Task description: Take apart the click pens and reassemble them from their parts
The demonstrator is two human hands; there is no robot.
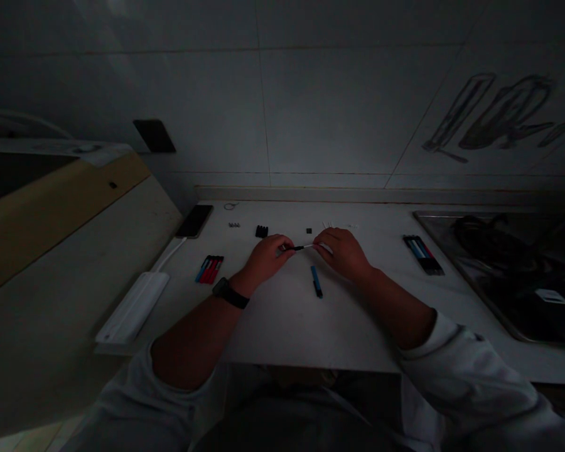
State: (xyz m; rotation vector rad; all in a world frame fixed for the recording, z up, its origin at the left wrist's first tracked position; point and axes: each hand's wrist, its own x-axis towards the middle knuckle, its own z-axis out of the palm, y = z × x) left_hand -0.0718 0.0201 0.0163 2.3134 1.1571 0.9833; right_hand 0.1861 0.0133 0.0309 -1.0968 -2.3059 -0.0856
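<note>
Both my hands meet over the middle of the white counter (282, 320). My left hand (270, 252), with a dark watch on the wrist, pinches a thin black pen part (299, 248). Out of its right end runs a slim white refill (309, 245), whose other end is between the closed fingertips of my right hand (343, 252). Just below the hands lies a blue pen barrel (316, 279) with a dark end. Beyond my left hand sit several black cylindrical pieces (262, 231) in a row. Behind the refill is a small dark square piece (309, 231).
Red, blue and black pen pieces (209, 269) lie left; more pens (422, 255) lie right. Tiny metallic parts (234, 225) and thin white sticks (327, 224) are at the back. A phone (195, 221), white power strip (132, 307) and metal sink (461, 285) flank the work area.
</note>
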